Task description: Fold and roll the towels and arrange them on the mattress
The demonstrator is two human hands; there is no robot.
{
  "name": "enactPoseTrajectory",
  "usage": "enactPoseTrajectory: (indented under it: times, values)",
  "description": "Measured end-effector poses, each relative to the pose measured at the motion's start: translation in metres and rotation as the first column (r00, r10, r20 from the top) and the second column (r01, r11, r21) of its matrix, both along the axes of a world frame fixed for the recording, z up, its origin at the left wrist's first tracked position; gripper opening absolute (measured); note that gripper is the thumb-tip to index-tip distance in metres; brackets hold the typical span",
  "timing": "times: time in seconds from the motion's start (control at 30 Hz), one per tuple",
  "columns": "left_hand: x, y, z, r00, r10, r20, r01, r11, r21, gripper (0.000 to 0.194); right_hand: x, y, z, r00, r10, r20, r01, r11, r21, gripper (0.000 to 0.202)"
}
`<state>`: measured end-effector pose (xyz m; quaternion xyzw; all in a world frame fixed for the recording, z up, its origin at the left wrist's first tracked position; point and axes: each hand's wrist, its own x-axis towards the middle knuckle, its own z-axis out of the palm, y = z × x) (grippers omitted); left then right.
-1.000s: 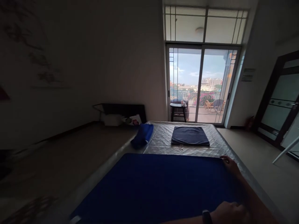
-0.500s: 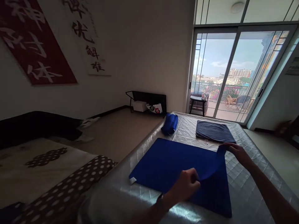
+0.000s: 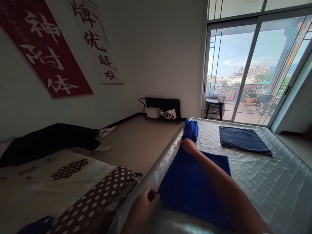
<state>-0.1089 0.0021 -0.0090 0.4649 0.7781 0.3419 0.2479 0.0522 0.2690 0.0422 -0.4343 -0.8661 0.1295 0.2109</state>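
A blue cloth (image 3: 192, 182) lies folded on the silver quilted mattress (image 3: 258, 182). My right hand (image 3: 190, 147) reaches across it, closed on the far left corner. Low at the near left corner, my left hand (image 3: 145, 204) is also closed, with thumb and fingers pinched at the cloth's edge. Just beyond my right hand sits a blue rolled bundle (image 3: 190, 130). To the right a dark blue-grey folded cloth (image 3: 243, 139) rests flat. My right forearm hides part of the blue cloth.
On the left is a bed with a cream and brown polka-dot cover (image 3: 97, 195); a person's dark-trousered legs (image 3: 56, 139) stretch over it. A low black rack (image 3: 163, 109) holding a white box stands by the wall. Sliding glass doors (image 3: 229, 71) are at the back right.
Both hands have moved left, from the cloth's right part to its left edge. The right part of the blue cloth now appears folded over. The view has turned slightly left.
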Motion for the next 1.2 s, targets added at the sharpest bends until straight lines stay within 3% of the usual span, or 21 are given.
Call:
enactPoseTrajectory:
  times: [0.1,0.2,0.3,0.43,0.53,0.63,0.73,0.87,0.97,1.03,1.1,1.2]
  values:
    - [-0.005,0.005,-0.003,0.979,0.006,-0.202,-0.046,0.979,-0.196,0.018,-0.013,-0.001,-0.026,0.995,-0.032,0.094,0.036,0.999,-0.040,0.027]
    - [0.001,0.009,0.001,0.980,-0.023,-0.198,-0.017,0.980,-0.200,0.031,-0.014,0.001,-0.040,0.987,-0.048,0.155,0.055,0.997,-0.045,0.030]
    - [0.006,0.011,0.005,0.972,-0.066,-0.227,0.024,0.983,-0.182,0.026,-0.014,0.001,-0.041,0.981,-0.051,0.188,0.057,0.998,-0.029,0.028]
    - [0.007,0.009,0.006,0.975,-0.060,-0.214,0.042,0.995,-0.088,0.023,-0.011,-0.005,-0.024,0.988,-0.021,0.154,0.022,1.000,-0.006,0.022]
    - [0.009,0.008,0.010,0.986,-0.063,-0.152,0.061,0.998,-0.021,0.027,0.011,-0.014,-0.003,0.998,-0.012,0.067,0.010,1.000,0.021,0.023]
    - [0.016,0.006,0.017,0.983,-0.021,-0.185,0.036,0.997,0.075,0.032,0.058,-0.027,0.023,0.999,-0.009,-0.041,0.012,0.998,0.060,0.024]
    - [0.027,0.000,0.026,0.955,0.011,-0.296,0.069,0.964,0.259,0.038,0.125,-0.049,0.050,0.966,0.058,-0.252,-0.020,0.989,0.149,0.021]
    - [0.061,-0.017,0.059,0.893,0.012,-0.450,0.266,0.791,0.550,0.044,0.223,-0.089,0.089,0.918,0.121,-0.378,0.008,0.947,0.320,0.023]
    - [0.110,-0.035,0.105,0.850,-0.056,-0.524,0.431,0.646,0.630,0.036,0.288,-0.123,0.122,0.909,0.071,-0.411,0.127,0.891,0.436,0.030]
    - [0.149,-0.046,0.139,0.832,-0.123,-0.541,0.516,0.530,0.673,0.030,0.323,-0.146,0.145,0.871,-0.015,-0.492,0.275,0.844,0.461,0.036]
    - [0.189,-0.053,0.168,0.801,-0.215,-0.559,0.595,0.394,0.700,0.026,0.349,-0.167,0.166,0.776,-0.138,-0.615,0.470,0.777,0.418,0.041]
    - [0.239,-0.057,0.197,0.738,-0.372,-0.563,0.657,0.206,0.725,0.020,0.373,-0.187,0.189,0.558,-0.286,-0.779,0.745,0.587,0.318,0.043]
